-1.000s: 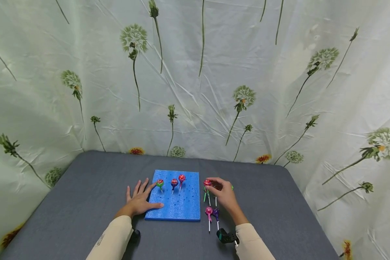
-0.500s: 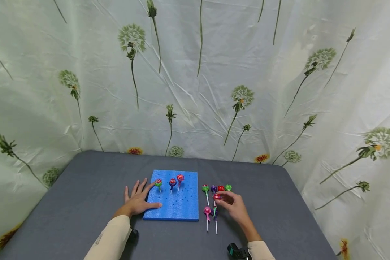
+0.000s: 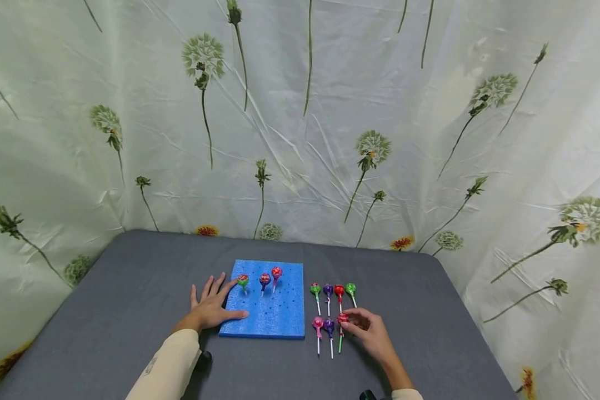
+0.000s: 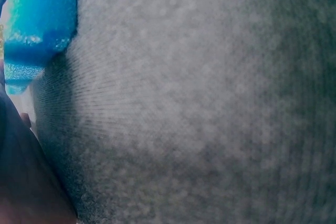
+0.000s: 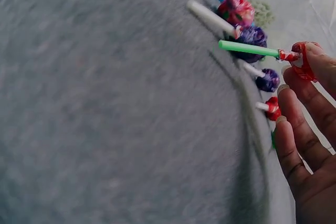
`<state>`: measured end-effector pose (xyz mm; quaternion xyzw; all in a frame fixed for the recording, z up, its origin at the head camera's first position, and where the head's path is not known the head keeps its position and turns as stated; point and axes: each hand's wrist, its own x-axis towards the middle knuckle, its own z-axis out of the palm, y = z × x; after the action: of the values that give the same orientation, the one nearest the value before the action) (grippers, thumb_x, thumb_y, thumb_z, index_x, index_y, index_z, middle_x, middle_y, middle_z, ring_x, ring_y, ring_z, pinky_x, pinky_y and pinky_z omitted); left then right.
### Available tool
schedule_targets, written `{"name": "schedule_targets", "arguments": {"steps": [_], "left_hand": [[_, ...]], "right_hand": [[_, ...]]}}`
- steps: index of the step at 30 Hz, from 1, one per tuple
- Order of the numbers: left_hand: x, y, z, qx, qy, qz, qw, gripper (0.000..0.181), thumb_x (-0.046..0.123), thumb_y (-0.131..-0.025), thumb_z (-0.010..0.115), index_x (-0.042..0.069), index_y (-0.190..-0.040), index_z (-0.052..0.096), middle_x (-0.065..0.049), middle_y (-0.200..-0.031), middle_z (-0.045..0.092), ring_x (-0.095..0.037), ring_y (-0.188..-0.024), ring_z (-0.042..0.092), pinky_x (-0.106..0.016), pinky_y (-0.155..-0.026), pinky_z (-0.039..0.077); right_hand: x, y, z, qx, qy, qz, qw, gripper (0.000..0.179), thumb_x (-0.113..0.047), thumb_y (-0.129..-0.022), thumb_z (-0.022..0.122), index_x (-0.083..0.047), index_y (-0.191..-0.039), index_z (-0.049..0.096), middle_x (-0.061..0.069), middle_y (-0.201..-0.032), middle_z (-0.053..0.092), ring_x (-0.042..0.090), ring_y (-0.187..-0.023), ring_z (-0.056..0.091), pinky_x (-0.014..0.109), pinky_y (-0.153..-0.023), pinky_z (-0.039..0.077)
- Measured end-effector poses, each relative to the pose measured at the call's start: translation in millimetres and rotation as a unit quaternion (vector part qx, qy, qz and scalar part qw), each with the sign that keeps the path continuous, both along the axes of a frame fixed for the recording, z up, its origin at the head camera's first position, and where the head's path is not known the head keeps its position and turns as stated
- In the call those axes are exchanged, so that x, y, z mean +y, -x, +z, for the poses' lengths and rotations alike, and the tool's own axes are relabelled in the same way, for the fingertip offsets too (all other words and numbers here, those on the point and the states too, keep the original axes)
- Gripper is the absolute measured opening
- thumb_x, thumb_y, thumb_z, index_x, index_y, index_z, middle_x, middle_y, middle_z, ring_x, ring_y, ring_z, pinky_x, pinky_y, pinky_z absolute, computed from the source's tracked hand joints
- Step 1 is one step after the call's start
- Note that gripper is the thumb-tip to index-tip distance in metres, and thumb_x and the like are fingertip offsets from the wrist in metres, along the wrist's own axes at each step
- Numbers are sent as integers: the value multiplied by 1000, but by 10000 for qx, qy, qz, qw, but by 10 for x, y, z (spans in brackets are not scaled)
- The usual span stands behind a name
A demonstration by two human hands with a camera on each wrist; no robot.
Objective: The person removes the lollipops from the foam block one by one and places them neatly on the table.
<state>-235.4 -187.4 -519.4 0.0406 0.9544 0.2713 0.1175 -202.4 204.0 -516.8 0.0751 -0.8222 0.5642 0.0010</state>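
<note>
My left hand lies with spread fingers at the left side of a blue foam board, thumb and index finger touching it. Three wrapped lollipops stand upright in the board: green-and-red, purple-and-red and red. With thumb and fingertips, my right hand pinches a red lollipop by its wrapped head. Its green stick points away from the fingers in the right wrist view. Beside it lie a purple lollipop and a pink lollipop.
A back row on the grey table holds a green-and-red lollipop, a purple lollipop, a red lollipop and a green lollipop. Small holes dot the board. A flowered curtain hangs behind the table.
My right hand has carried the red lollipop from the back row toward me and to the right, beside the front purple one. My left hand has stayed on the board.
</note>
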Motion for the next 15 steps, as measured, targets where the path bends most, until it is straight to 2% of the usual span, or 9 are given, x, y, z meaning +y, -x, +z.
{"name": "schedule_targets", "arguments": {"steps": [5, 12, 15], "left_hand": [[-18, 17, -2, 63, 12, -16, 10000, 105, 70, -71, 67, 14, -151, 31, -23, -158, 12, -48, -143, -1, -67, -103, -20], [2, 18, -1, -16, 59, -9, 10000, 106, 73, -70, 66, 14, -151, 30, -24, -158, 11, -48, -143, -2, -67, -103, -20], [5, 19, -17, -45, 91, 10, 9999, 106, 73, -70, 66, 14, -151, 30, -24, -158, 11, -48, -143, -2, -67, -103, -21]], "right_hand": [[11, -5, -68, -110, -88, -153, 9998, 24, -10, -84, 75, 1, -105, 69, 6, -88, 68, 8, -74, 60, 22, -65, 50], [30, -9, -125, -223, -21, -191, 9996, 23, -6, -85, 73, 4, -105, 69, 9, -89, 69, 9, -75, 62, 22, -68, 51], [15, -31, -76, -353, -108, -238, 9990, 22, -5, -84, 73, 5, -104, 69, 9, -87, 68, 8, -74, 59, 22, -66, 50]]}}
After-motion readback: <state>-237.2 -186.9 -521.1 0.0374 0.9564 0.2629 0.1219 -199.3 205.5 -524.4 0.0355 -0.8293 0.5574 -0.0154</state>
